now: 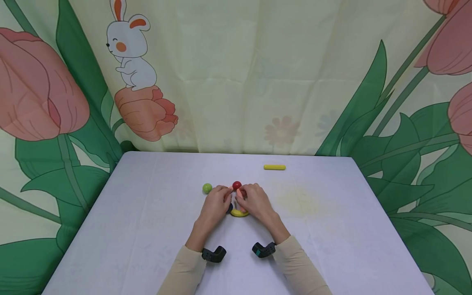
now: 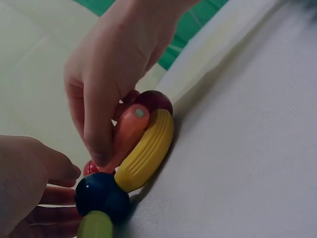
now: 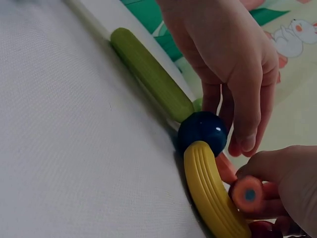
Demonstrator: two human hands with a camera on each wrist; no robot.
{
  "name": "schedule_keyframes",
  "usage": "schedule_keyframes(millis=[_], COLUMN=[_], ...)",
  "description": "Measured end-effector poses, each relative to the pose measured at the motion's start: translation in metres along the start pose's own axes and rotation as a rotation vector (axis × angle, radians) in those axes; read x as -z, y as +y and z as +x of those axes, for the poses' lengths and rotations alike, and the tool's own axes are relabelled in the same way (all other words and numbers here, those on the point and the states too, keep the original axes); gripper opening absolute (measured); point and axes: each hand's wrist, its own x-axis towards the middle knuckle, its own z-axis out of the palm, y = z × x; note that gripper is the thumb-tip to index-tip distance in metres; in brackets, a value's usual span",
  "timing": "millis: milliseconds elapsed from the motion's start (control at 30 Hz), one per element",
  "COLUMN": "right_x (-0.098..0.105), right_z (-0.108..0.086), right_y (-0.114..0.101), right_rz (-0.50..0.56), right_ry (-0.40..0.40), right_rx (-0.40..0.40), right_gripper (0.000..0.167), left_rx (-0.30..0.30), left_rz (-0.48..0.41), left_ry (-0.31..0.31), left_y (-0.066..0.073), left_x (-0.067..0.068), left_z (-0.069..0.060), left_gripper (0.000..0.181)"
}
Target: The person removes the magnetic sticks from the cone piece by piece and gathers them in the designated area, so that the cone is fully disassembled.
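My right hand (image 1: 257, 201) (image 2: 116, 69) (image 3: 292, 183) pinches an orange carrot-shaped piece (image 2: 130, 131) (image 3: 246, 195) between thumb and fingers. It lies close along the inner side of a yellow curved piece (image 1: 239, 213) (image 2: 148, 148) (image 3: 208, 188), which rests on the table between a dark blue ball (image 2: 101, 196) (image 3: 203, 133) and a dark red ball (image 2: 156, 102) (image 3: 266, 229). Beside the blue ball is my left hand (image 1: 215, 205) (image 2: 27, 183) (image 3: 228, 59), its fingers loosely bent and none visibly gripping. Another red ball (image 1: 237, 185) sits beyond both hands.
A green ball (image 1: 207, 188) lies left of my left hand. Touching the blue ball is a green stick (image 2: 95, 226) (image 3: 151, 74). A yellow stick (image 1: 274, 167) lies near the back edge of the white-covered table (image 1: 147, 213), with a printed curtain (image 1: 228, 82) behind.
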Motion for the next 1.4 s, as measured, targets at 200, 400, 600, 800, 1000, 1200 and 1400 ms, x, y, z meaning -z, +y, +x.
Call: schedule_keyframes(millis=[200, 400, 600, 800, 1000, 1200, 1400], right_x=[0.001, 0.004, 0.006, 0.008, 0.006, 0.004, 0.002], right_z=[0.000, 0.001, 0.001, 0.000, 0.001, 0.002, 0.001], right_y=[0.000, 0.002, 0.004, 0.006, 0.006, 0.004, 0.002], right_rz=[0.002, 0.000, -0.017, -0.019, -0.040, -0.075, -0.107], right_ry=[-0.007, -0.026, -0.044, -0.043, -0.052, -0.062, -0.057], right_rx=[0.020, 0.055, 0.106, 0.157, 0.187, 0.197, 0.205], right_gripper=[0.029, 0.024, 0.023, 0.022, 0.019, 0.021, 0.024], left_rx=[-0.016, -0.022, -0.016, -0.005, 0.003, 0.003, 0.010], left_rz=[0.011, 0.009, 0.025, 0.015, 0.023, -0.003, -0.021], left_ry=[-0.012, -0.034, -0.063, -0.072, -0.083, -0.065, -0.050], left_y=[-0.003, -0.004, -0.003, -0.004, -0.006, -0.006, -0.005], left_x=[0.002, 0.004, 0.006, 0.002, -0.004, -0.007, -0.009], left_z=[0.001, 0.002, 0.000, -0.001, -0.001, -0.002, -0.003], left_gripper=[0.025, 0.026, 0.029, 0.033, 0.039, 0.037, 0.036])
